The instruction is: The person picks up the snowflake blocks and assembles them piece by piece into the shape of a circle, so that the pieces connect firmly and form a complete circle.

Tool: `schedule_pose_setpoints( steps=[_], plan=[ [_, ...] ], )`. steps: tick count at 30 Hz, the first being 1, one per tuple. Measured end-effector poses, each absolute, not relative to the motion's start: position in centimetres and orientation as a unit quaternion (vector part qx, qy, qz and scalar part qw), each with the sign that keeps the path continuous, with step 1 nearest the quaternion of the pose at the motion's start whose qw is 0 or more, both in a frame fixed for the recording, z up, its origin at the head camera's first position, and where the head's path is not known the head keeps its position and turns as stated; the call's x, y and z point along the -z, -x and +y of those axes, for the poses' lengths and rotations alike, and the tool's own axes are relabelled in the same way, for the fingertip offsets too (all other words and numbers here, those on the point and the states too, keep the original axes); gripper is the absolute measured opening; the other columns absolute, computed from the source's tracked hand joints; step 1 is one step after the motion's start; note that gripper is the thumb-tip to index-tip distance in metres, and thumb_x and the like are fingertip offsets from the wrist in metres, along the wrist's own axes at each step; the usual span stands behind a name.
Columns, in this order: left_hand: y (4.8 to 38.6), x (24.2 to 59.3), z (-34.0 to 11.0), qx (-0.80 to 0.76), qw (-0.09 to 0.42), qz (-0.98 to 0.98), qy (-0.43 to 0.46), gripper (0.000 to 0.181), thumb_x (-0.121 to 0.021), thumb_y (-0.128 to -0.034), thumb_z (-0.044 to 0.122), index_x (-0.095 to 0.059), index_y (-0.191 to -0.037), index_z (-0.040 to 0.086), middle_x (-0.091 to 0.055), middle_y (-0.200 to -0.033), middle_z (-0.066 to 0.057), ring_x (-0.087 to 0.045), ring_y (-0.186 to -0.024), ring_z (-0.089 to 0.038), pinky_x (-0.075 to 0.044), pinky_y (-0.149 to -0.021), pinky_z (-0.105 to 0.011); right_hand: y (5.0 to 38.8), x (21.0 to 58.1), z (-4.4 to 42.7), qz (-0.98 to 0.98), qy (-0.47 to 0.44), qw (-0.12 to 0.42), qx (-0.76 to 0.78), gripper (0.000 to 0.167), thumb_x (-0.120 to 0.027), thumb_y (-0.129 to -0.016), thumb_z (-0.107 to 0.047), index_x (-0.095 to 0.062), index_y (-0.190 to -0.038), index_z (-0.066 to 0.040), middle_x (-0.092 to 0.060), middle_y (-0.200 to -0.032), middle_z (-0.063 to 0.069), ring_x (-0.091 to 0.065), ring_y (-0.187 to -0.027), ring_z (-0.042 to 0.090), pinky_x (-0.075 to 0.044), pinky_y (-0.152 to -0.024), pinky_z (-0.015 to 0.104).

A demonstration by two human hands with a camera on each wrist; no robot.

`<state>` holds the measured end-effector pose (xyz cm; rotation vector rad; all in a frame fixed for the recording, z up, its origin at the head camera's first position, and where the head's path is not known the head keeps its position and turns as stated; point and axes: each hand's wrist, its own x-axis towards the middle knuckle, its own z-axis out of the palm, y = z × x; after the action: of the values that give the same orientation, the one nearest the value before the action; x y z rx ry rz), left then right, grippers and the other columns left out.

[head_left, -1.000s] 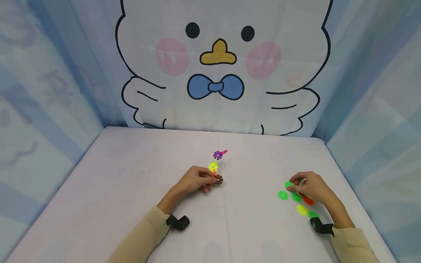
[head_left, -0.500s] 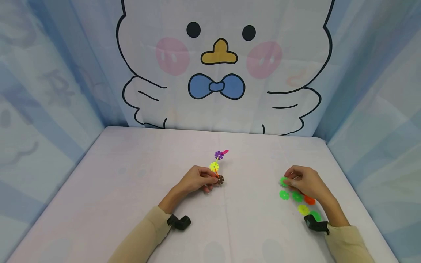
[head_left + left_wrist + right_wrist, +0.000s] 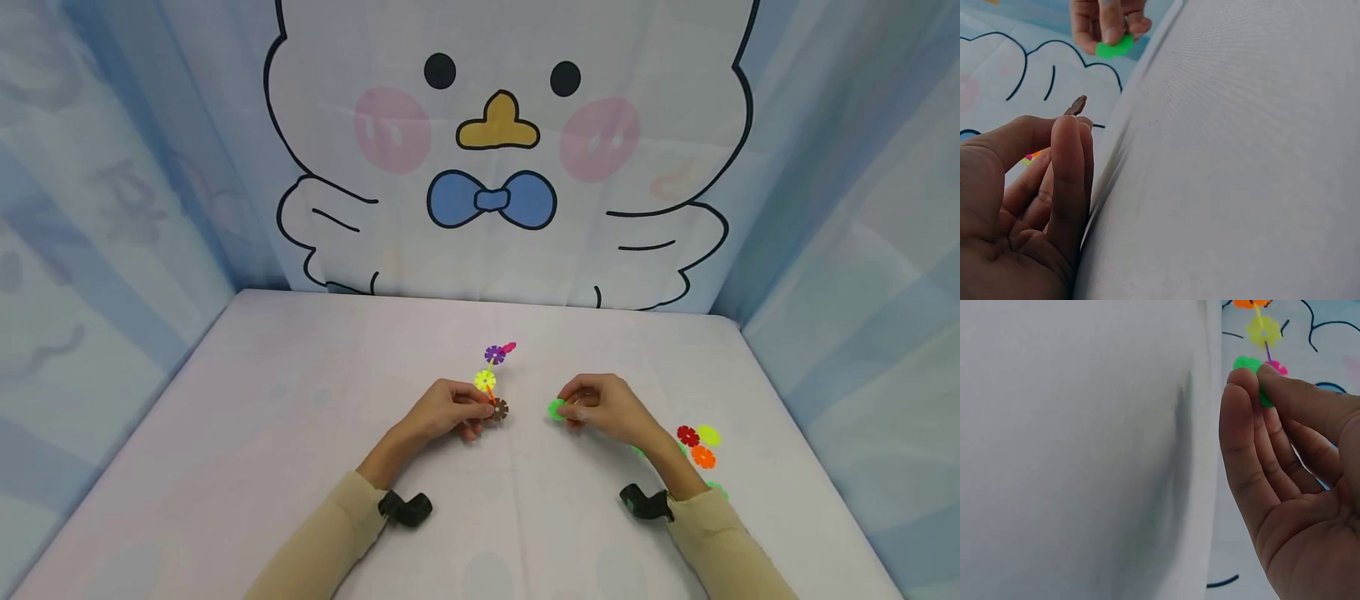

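In the head view my left hand (image 3: 450, 412) pinches a brown notched disc (image 3: 500, 409), the near end of a joined chain. From it the chain runs away through an orange disc seen edge-on, a yellow disc (image 3: 485, 381), a purple disc (image 3: 494, 355) and a pink one (image 3: 509, 347). My right hand (image 3: 609, 408) pinches a green disc (image 3: 557, 409) between thumb and fingers, a short gap to the right of the brown disc. The right wrist view shows that green disc (image 3: 1248, 363) at the fingertips; in the left wrist view the brown disc (image 3: 1076, 105) stands edge-on.
Loose discs lie on the white table (image 3: 300, 433) at the right: a red one (image 3: 687, 436), a yellow one (image 3: 708, 436), an orange one (image 3: 703, 457) and green ones partly hidden by my right forearm. A cartoon-printed curtain stands behind the table.
My right hand has moved left from the loose discs, carrying the green disc towards the chain. A red disc and a yellow one beside it have come into view. My left hand has stayed in place.
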<state>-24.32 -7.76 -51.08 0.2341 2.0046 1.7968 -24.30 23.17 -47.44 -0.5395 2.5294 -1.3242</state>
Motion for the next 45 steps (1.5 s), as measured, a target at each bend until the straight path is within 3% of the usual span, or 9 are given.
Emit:
schedule_pose_setpoints(
  steps=[14, 23, 30, 39, 45],
  plan=[
    [24.2, 51.1, -7.6, -0.656, 0.216, 0.719, -0.083, 0.020, -0.078, -0.0964, 0.012, -0.076, -0.108, -0.004, -0.072, -0.074, 0.000, -0.065, -0.059, -0.008, -0.058, -0.056, -0.022, 24.5, 48.0, 18.6, 0.846, 0.233, 0.133, 0.461, 0.015, -0.082, -0.092, -0.011, -0.073, -0.100, -0.002, -0.076, -0.082, 0.013, -0.068, -0.071, 0.017, -0.055, -0.069, 0.022],
    [24.3, 51.3, -7.7, -0.650, 0.215, 0.724, -0.085, 0.021, -0.078, -0.0965, 0.013, -0.076, -0.109, -0.004, -0.073, -0.076, 0.000, -0.066, -0.060, -0.008, -0.059, -0.058, -0.022, 24.1, 48.2, 18.0, 0.836, 0.226, 0.156, 0.474, 0.015, -0.081, -0.093, -0.009, -0.072, -0.102, -0.001, -0.077, -0.089, 0.018, -0.073, -0.074, 0.022, -0.063, -0.067, 0.031],
    [24.4, 51.3, -7.7, -0.650, 0.216, 0.724, -0.078, 0.020, -0.078, -0.0962, 0.012, -0.076, -0.108, -0.003, -0.074, -0.078, 0.000, -0.066, -0.061, -0.008, -0.059, -0.058, -0.022, 24.1, 48.3, 17.5, 0.830, 0.226, 0.163, 0.484, 0.013, -0.080, -0.094, -0.008, -0.072, -0.102, -0.002, -0.075, -0.097, 0.016, -0.075, -0.076, 0.020, -0.064, -0.068, 0.030],
    [24.3, 51.0, -7.8, -0.656, 0.214, 0.719, -0.085, 0.021, -0.079, -0.0956, 0.011, -0.075, -0.108, -0.005, -0.074, -0.078, -0.001, -0.066, -0.062, -0.010, -0.058, -0.057, -0.022, 23.9, 48.3, 17.1, 0.830, 0.232, 0.145, 0.485, 0.012, -0.080, -0.094, -0.007, -0.071, -0.100, 0.000, -0.077, -0.090, 0.020, -0.075, -0.072, 0.025, -0.062, -0.066, 0.029],
    [24.3, 51.0, -7.8, -0.664, 0.212, 0.712, -0.083, 0.020, -0.078, -0.0953, 0.010, -0.075, -0.107, -0.006, -0.074, -0.077, -0.001, -0.066, -0.061, -0.009, -0.058, -0.057, -0.022, 23.6, 48.3, 16.6, 0.843, 0.235, 0.107, 0.472, 0.010, -0.081, -0.092, -0.007, -0.072, -0.094, -0.004, -0.078, -0.090, 0.014, -0.076, -0.075, 0.022, -0.060, -0.067, 0.023]
  ],
)
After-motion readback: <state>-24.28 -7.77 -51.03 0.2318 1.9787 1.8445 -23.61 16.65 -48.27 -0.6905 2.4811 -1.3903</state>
